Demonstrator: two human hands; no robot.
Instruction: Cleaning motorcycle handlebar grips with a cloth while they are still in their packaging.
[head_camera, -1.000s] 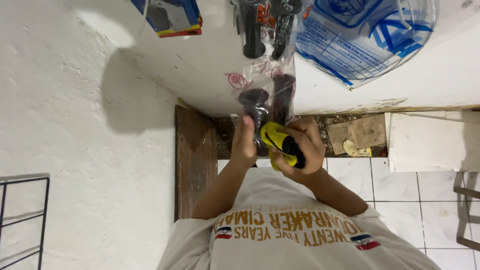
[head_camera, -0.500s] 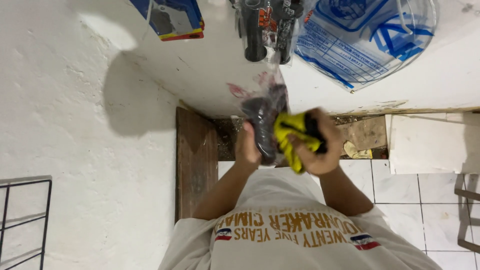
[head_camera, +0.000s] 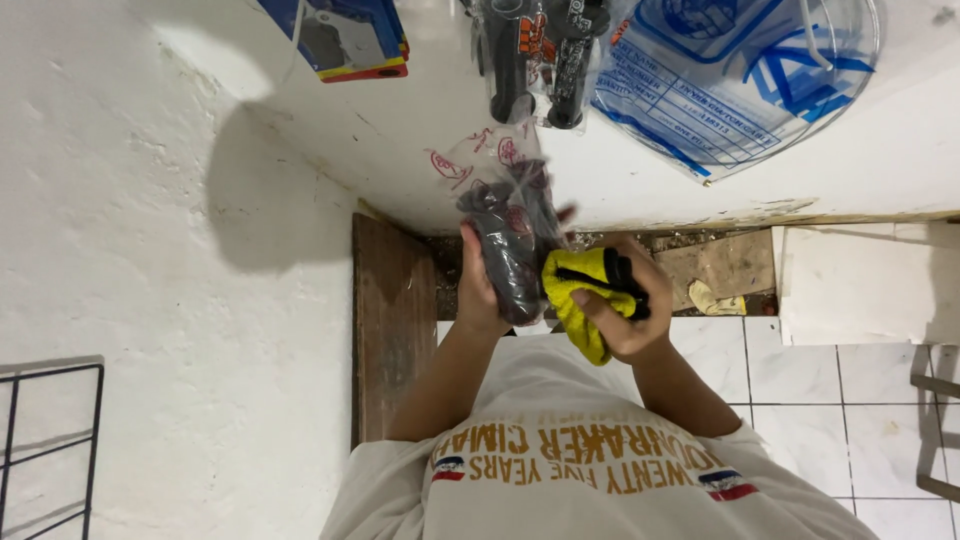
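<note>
My left hand (head_camera: 478, 292) grips a clear plastic packet (head_camera: 512, 245) with red print that holds two dark rubber grips, held upright in front of my chest. My right hand (head_camera: 628, 312) is closed on a bunched yellow cloth (head_camera: 578, 292) with a black strip across it. The cloth presses against the packet's right side. Both forearms reach out from my white printed shirt (head_camera: 590, 480).
More packets of dark grips (head_camera: 532, 60) hang above, beside a big clear bag with blue print (head_camera: 745, 85) and a blue boxed item (head_camera: 345, 35). A wooden board (head_camera: 390, 320) leans by the white wall; a black wire rack (head_camera: 50, 430) stands lower left; tiled floor (head_camera: 800, 370) lies at right.
My right hand has shifted the yellow cloth from the packet's lower end up along its right side and slightly back down. The left hand keeps its hold on the packet, which tilted a little.
</note>
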